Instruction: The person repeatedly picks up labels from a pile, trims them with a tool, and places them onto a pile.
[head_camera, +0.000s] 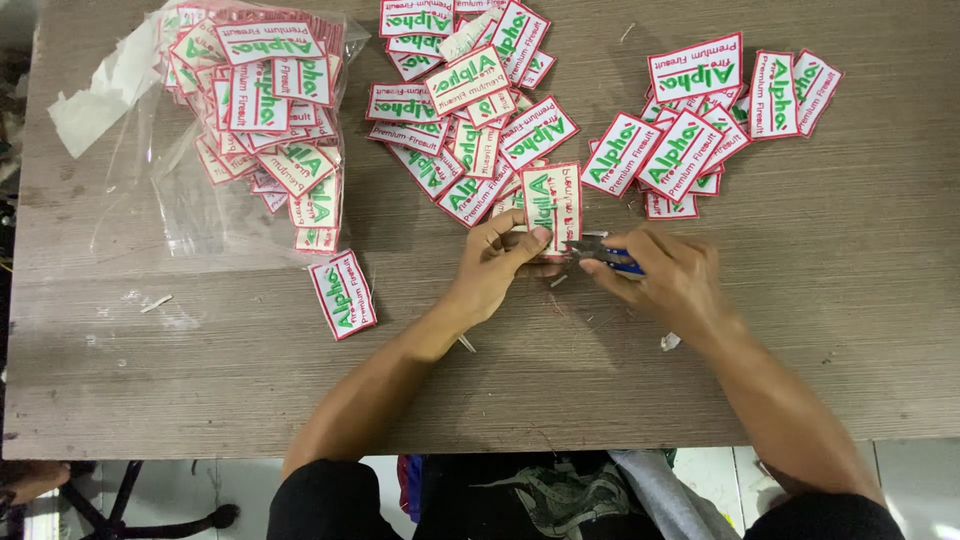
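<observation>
Item in hand: I grip one embroidered patch (552, 207) with my left hand (497, 262) at table centre, right hand (668, 275) clenched on small snips (600, 254) trimming its near edge; next, I judge, turn patch.

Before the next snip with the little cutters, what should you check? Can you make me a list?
1. Left hand grips the white rectangular embroidered patch with red border: ok.
2. Right hand holds the small blue-handled metal thread snips: ok.
3. Snip tips at the patch's lower edge: ok.
4. Left fingertips away from the blades: cannot tell, they look close.
5. Brown wooden table has bare room near the hands: ok.
6. Clear plastic bag of patches out of the way: ok.
</observation>
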